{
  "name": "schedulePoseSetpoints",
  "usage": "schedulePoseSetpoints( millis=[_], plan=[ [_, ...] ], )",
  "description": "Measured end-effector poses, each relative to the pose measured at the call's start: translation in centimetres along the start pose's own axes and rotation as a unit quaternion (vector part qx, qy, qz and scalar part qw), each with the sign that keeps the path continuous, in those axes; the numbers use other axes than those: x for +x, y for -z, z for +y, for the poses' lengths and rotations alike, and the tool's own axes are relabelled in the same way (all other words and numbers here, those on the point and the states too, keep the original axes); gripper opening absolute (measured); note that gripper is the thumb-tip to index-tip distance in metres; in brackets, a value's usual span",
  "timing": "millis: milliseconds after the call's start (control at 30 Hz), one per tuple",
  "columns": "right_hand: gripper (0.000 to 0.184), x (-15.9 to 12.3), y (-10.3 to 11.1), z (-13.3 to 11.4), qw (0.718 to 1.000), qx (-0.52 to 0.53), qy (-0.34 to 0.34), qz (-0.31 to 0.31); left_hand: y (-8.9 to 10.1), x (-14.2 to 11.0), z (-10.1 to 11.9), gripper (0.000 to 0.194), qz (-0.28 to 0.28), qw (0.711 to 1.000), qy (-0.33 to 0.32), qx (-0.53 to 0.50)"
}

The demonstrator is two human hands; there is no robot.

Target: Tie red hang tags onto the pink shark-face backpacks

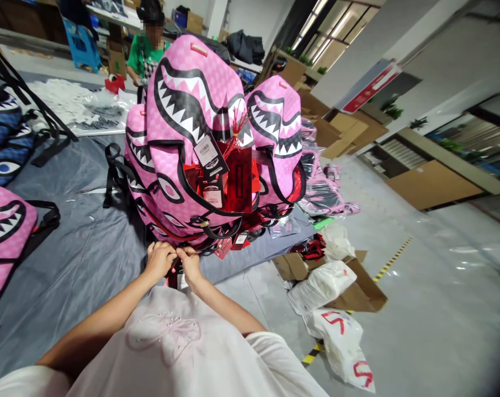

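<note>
A stack of pink backpacks (194, 110) with shark-mouth prints rises right in front of me on the grey cloth-covered table. Low at its near side are my left hand (161, 259) and my right hand (189, 263), with fingertips almost meeting. Both hands are closed in a pinch; what they hold is too small and hidden to name. Something red (173, 277) shows just beneath them. Black hang tags (211, 156) with white labels and a shiny red packet (239, 179) sit at the opening of the top backpack, beside a bunch of red ties (235, 132).
To the left lie another pink backpack (4, 226) and blue backpacks (4, 138). White pieces (63, 105) are spread farther back. A person in green (136, 55) is across the table. Cardboard boxes (363, 284) and white plastic bags (322, 286) stand on the floor at right.
</note>
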State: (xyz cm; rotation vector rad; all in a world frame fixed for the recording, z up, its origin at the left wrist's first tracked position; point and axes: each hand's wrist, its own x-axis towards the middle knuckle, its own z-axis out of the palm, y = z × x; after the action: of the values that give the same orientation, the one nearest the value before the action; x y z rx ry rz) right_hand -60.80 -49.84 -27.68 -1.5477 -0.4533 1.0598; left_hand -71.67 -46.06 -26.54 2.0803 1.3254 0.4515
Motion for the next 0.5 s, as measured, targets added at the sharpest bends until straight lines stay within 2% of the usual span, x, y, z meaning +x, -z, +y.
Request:
schedulePoseSetpoints(
  millis=[100, 267, 333, 433, 500],
  plan=[
    [0.026, -0.1, 0.0, -0.1, 1.000, 0.013, 0.003, -0.004, 0.0, -0.1, 0.0, 0.007, 0.024, 0.999, 0.002, 0.024],
    [0.026, -0.2, 0.2, 0.2, 0.999, 0.029, -0.021, -0.007, -0.4, -0.1, -0.2, 0.011, 0.005, 1.000, -0.019, 0.012],
    [0.026, 0.1, 0.4, 0.4, 0.999, 0.034, -0.026, -0.011, -0.5, -0.1, 0.0, 0.009, 0.021, 0.999, -0.022, 0.023],
    [0.024, 0.7, 0.9, 0.4, 0.999, 0.038, -0.011, -0.020, -0.7, -0.1, 0.6, 0.006, 0.045, 0.998, -0.015, 0.047],
    [0.024, 1.1, 1.3, 0.2, 0.999, 0.047, 0.001, -0.026, -0.7, -0.2, 1.1, 0.007, 0.035, 0.998, -0.008, 0.047]
  ],
)
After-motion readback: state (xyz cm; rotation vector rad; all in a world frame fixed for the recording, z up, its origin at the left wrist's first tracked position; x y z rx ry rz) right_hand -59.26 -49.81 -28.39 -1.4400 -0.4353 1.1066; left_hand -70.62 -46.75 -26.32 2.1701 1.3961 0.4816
